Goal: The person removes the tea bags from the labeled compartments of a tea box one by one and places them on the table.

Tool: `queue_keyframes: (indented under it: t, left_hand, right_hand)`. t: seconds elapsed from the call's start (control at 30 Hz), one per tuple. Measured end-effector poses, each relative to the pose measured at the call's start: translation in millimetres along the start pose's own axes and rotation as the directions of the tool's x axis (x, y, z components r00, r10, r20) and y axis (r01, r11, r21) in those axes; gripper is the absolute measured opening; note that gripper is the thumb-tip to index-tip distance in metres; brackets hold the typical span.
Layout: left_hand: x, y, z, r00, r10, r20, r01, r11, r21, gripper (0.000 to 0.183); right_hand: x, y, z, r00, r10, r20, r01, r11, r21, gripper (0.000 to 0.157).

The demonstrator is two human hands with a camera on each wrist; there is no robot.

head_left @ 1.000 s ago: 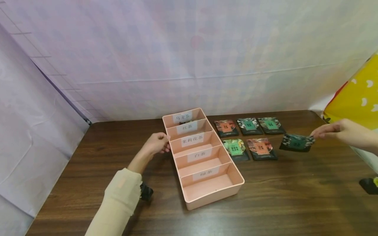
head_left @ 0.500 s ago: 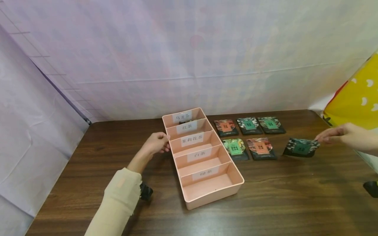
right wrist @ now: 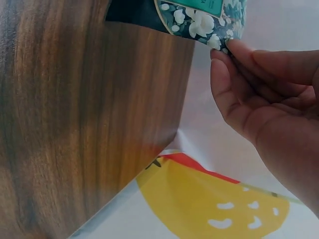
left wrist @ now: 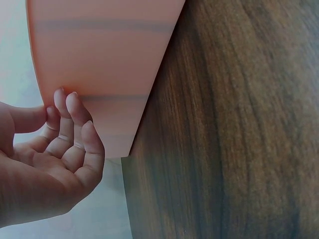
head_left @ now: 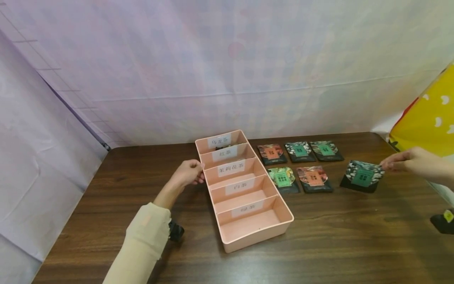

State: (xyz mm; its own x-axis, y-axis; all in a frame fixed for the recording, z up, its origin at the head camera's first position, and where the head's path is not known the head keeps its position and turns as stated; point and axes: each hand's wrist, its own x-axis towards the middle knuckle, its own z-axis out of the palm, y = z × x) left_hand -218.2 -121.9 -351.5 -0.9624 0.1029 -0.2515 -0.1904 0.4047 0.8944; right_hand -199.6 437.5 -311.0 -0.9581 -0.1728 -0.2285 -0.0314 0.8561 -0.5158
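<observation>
The right hand [head_left: 409, 162] pinches a sachet [head_left: 362, 176] by one corner, thumb and forefinger pressed together. Printed with white flowers and a green label, it tilts at that hand's nine o'clock; whether its lower edge touches the table [head_left: 326, 240] cannot be told. The left hand [head_left: 188, 172], fingers curled, pinches the rim of a pink box [head_left: 259, 236] between the box's nine and ten o'clock. The box has five labelled compartments; something dark [head_left: 222, 147] shows in the farthest. Between the box's two and three o'clock, more sachets lie in two rows: red [head_left: 272, 153], flowered [head_left: 300, 151] and green [head_left: 326, 150] behind, yellow-green [head_left: 283, 178] and orange [head_left: 314, 178] in front. A pale curtain [head_left: 227, 79] hangs at twelve o'clock.
</observation>
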Motion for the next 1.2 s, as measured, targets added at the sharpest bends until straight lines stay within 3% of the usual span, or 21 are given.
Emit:
queue_keyframes:
  t: [0.27, 0.5, 0.73, 1.2]
  left_hand:
    - [-0.8, 0.2, 0.7, 1.000, 0.000, -0.004, 0.000, 1.000, -0.002, 0.018]
    - [-0.8, 0.0, 0.8, 1.000, 0.000, 0.002, 0.000, 1.000, -0.003, 0.018]
    - [-1.0, 0.3, 1.1, 1.000, 0.006, 0.002, -0.006, 1.000, -0.001, 0.018]
    - [0.1, -0.9, 0.2, 1.000, 0.003, 0.002, -0.003, 1.000, -0.003, 0.017]
  right_hand:
    - [11, 4, 5.1, 1.000, -0.013, -0.010, 0.013, 1.000, 0.002, 0.023]
    - [20, 7, 8.8, 0.998, -0.043, -0.042, 0.038, 0.994, -0.107, 0.026]
    - [23, 8, 14.2, 0.995, -0.068, -0.076, 0.059, 0.992, -0.113, 0.028]
    - [8, 0, 30.1, 1.000, -0.025, 0.002, 0.025, 0.998, -0.058, 0.042]
